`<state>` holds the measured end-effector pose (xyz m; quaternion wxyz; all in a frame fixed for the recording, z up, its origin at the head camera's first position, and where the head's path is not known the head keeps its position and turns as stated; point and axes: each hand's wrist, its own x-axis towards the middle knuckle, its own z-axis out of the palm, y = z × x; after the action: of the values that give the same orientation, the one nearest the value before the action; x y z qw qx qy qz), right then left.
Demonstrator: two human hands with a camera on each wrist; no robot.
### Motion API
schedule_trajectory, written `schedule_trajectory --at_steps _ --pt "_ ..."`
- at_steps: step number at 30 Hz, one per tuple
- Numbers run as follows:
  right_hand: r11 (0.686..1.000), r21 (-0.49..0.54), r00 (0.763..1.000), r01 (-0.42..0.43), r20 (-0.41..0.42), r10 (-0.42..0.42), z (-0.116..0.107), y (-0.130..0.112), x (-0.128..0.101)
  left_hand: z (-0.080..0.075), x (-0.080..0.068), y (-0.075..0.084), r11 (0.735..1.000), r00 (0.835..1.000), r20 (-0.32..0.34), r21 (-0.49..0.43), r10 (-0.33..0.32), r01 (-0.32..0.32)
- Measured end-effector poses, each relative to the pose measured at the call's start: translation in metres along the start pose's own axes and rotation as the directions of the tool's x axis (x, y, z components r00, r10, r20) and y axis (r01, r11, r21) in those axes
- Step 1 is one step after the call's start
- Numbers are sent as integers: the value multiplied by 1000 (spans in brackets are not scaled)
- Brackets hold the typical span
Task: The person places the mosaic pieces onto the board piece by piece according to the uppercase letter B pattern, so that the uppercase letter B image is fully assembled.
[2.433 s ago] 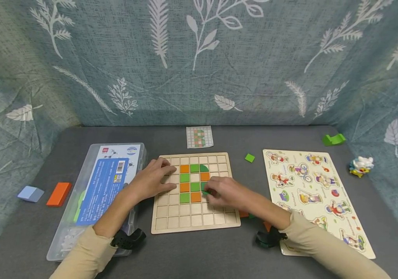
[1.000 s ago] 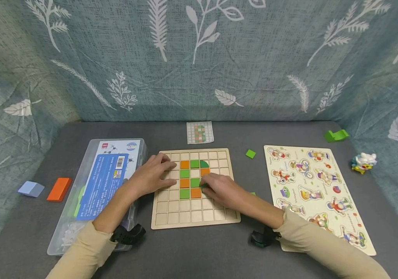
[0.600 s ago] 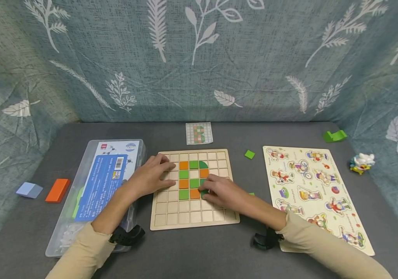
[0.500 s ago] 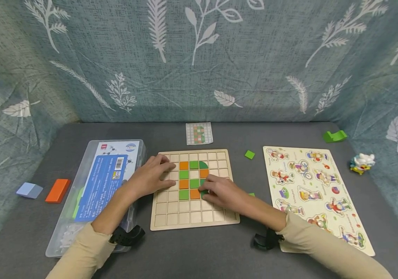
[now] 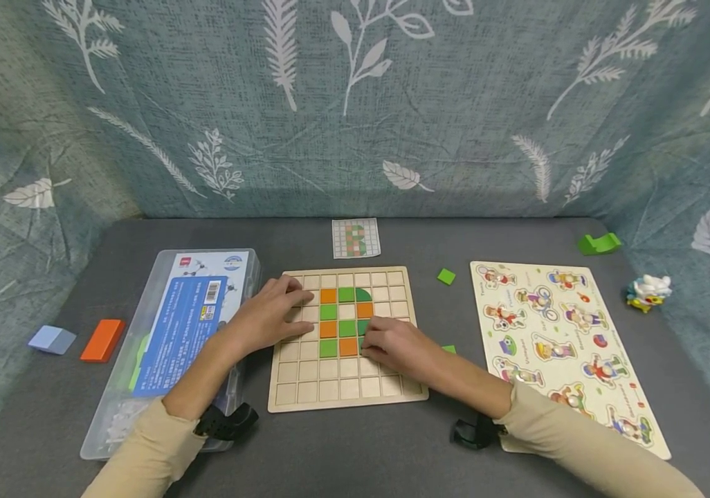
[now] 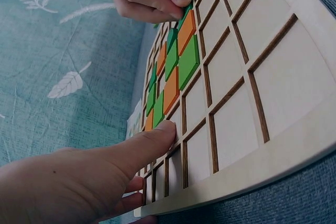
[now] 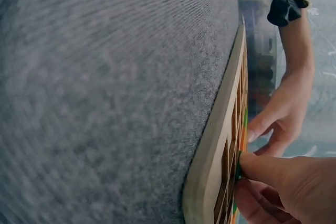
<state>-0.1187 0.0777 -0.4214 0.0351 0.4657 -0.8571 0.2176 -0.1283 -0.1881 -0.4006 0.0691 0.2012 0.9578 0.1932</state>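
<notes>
A: Right hand [image 5: 392, 346]?
B: Centre of frame, fingers pinching a dark green tile [image 6: 185, 11] at the grid board [image 5: 305, 387], beside the orange and green tiles [image 5: 338, 321].
A: Left hand [image 5: 268, 317]?
B: Fingers straight, flat, pressing the board's left side. Holds nothing. Plastic box [image 5: 180, 332] left of it on the bench.

No legible text anywhere

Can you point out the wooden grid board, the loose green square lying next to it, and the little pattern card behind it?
wooden grid board [image 5: 330, 394]: head view, bare cells of its near row.
loose green square [image 5: 446, 277]: head view, middle of its top face.
pattern card [image 5: 356, 238]: head view, middle of the printed grid.
</notes>
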Motion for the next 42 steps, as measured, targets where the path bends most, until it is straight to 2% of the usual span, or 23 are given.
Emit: schedule_trajectory --at_steps 5,10,13,16,20,24,29,34,42 --pt "997 -40 998 61 -12 -61 -2 1 -1 0 -1 0 1000 1000 0 2 -12 12" --pt "996 -46 994 82 -71 -85 -16 7 -18 0 -1 2 1000 1000 -3 3 -10 10" --pt "999 -38 994 20 -109 -24 -27 17 -34 0 -1 2 1000 1000 -8 5 -9 9" --pt "997 -1 990 -71 -123 71 -36 32 -49 -1 -1 2 1000 1000 -4 6 -13 13" --pt "980 73 970 -183 -149 192 -45 54 -64 -1 -2 1 1000 1000 -3 7 -16 16" --pt "964 102 950 -247 -173 261 -52 69 -70 -1 -2 2 1000 1000 -4 4 -11 11" --pt "950 105 940 -294 -148 307 -54 78 -68 -1 -1 2 1000 1000 1 -1 -9 9" --pt "939 76 929 -336 -134 344 -54 93 -56 -2 -1 1 1000 1000 -1 1 -15 15" --pt "879 73 874 -471 -93 476 -55 119 -41 -2 -1 2 1000 1000 9 -4 -9 9"
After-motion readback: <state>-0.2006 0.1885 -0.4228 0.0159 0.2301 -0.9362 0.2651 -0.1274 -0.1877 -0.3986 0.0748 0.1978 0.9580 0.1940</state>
